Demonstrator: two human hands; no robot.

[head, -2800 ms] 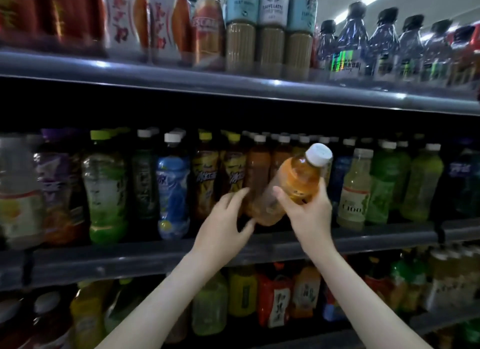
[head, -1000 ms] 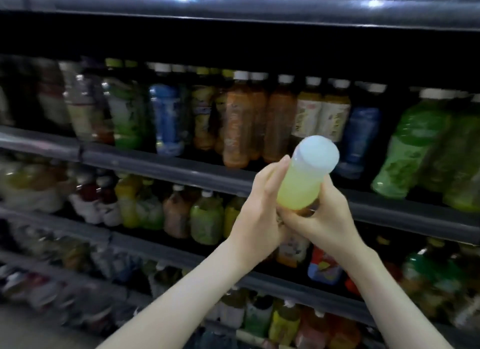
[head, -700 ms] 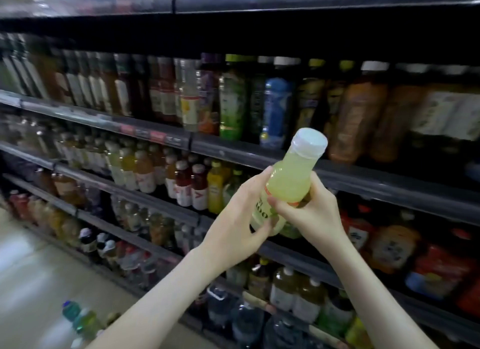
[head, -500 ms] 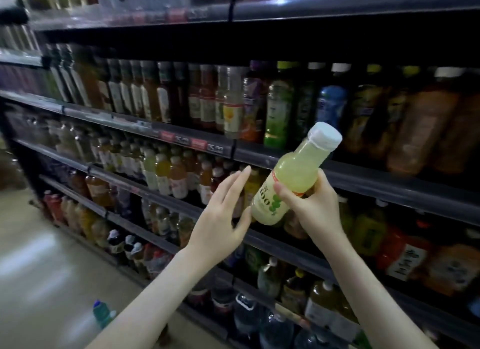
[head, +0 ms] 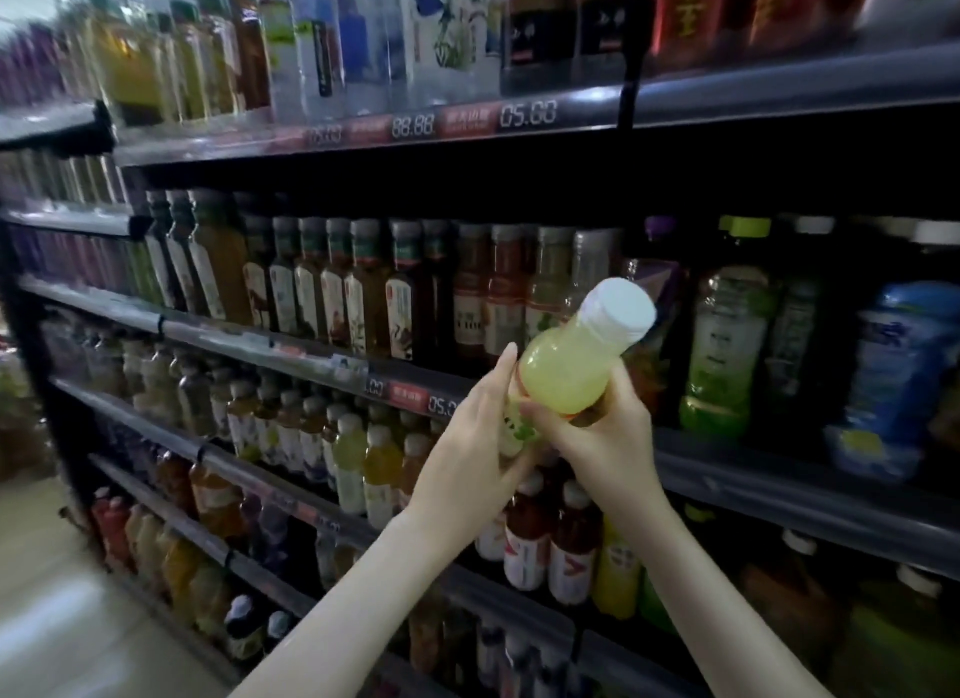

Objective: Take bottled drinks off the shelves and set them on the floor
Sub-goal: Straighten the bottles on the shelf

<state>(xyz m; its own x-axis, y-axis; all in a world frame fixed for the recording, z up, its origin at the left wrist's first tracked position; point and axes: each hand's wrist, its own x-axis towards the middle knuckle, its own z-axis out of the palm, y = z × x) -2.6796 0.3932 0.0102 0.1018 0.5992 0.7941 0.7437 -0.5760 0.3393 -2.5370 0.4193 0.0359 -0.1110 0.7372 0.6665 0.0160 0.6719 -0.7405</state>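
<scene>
You hold the pale yellow-green plastic bottle with a white cap [head: 569, 380] in the air in front of the dark metal shelves [head: 779, 484], tilted so the cap points up and to the right. Your right hand [head: 605, 440] wraps round its lower body, fingers curled over the label. Your left hand [head: 467, 463] clasps the bottle's left side, forefinger lying straight up along it and thumb tucked near the base. The pale floor [head: 52, 619] lies well below, at lower left.
</scene>
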